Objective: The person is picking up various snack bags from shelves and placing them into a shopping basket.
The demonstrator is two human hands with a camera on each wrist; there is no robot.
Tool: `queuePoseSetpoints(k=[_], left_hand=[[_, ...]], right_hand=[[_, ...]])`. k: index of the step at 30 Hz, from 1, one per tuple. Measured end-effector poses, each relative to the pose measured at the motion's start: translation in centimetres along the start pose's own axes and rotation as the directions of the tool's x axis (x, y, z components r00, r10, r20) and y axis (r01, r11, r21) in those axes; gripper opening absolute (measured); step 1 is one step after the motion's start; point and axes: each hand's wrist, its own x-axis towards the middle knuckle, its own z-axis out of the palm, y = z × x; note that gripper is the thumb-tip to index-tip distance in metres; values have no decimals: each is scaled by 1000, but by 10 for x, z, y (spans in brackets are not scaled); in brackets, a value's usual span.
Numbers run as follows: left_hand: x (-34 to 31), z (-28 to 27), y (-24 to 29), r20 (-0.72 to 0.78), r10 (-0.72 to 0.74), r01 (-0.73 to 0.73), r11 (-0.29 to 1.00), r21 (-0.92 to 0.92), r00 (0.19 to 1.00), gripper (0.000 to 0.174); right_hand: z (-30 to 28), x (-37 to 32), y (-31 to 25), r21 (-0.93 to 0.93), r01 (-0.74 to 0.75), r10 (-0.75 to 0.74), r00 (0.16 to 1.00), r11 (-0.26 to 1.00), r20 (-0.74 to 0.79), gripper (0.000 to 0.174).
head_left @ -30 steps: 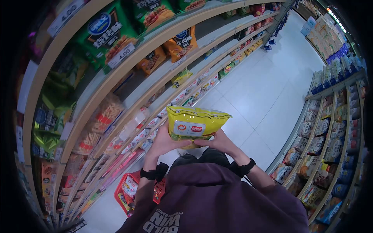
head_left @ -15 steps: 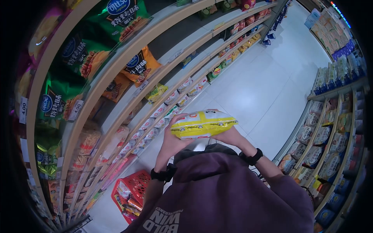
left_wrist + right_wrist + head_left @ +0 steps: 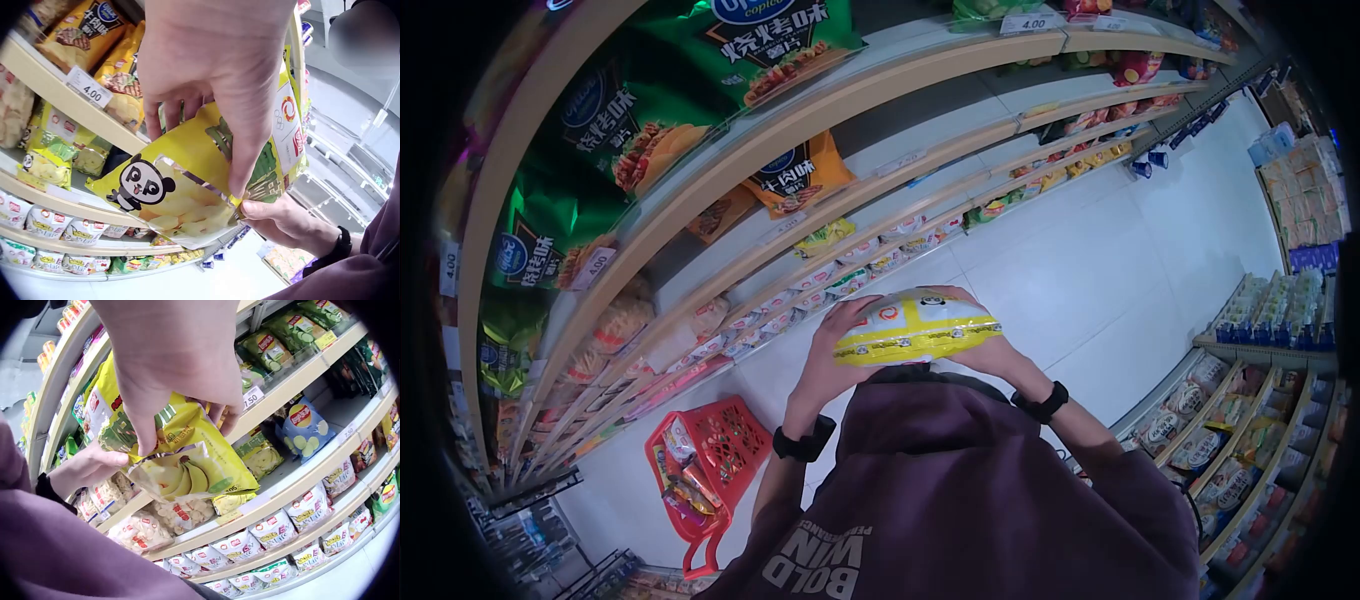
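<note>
A yellow snack bag [image 3: 915, 325] is held between both hands in front of the torso. The left hand [image 3: 832, 350] grips its left end; in the left wrist view the left hand [image 3: 215, 69] has its thumb across the bag [image 3: 187, 181], near a panda picture. On the other end, the right hand [image 3: 990, 350] holds the bag; in the right wrist view the right hand [image 3: 178, 375] lays its thumb on the front of the bag [image 3: 181, 444], above a banana picture. The two thumbs are close together.
Shelves of snack bags [image 3: 850, 95] curve along the left, with green and orange bags. A red basket [image 3: 730, 440] holding several packets stands on the floor [image 3: 1100, 300]. More shelves [image 3: 1200, 430] stand at the right.
The bag has tipped in the hands, so its top seam now faces the head camera instead of its front. The head view has shifted, and more of the red basket shows.
</note>
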Motion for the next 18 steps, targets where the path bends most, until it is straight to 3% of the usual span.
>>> queuePoseSetpoints(k=[3,4,7,8,11,14,17,18], left_hand=[[16,-8,-15,-28,-71,70,997,-31,997,74],[25,-12,-21,-18,2,-1,998,56,1000,80],[40,-13,-24,-42,11,-1,970,243,999,79],[54,-18,-12,14,-54,52,995,80,998,80],[66,-12,-1,-21,-51,54,989,135,998,80],[62,1,9,-118,-6,34,971,238,993,80],[49,21,14,-202,-158,185,975,124,967,79],[44,30,13,-229,-151,190,969,157,962,77]], right_hand=[[1,24,3,-113,34,-31,999,993,28,64],[-1,33,2,-109,19,-17,1000,994,23,64],[-6,46,17,-5,-27,27,1000,1000,6,67],[-11,49,23,38,-36,36,999,999,-5,68],[-27,57,29,24,-61,61,998,998,15,69],[-44,60,32,139,-93,82,993,986,82,69],[-55,70,21,126,-107,78,972,986,220,70],[-59,69,23,35,-33,25,975,999,223,70]])
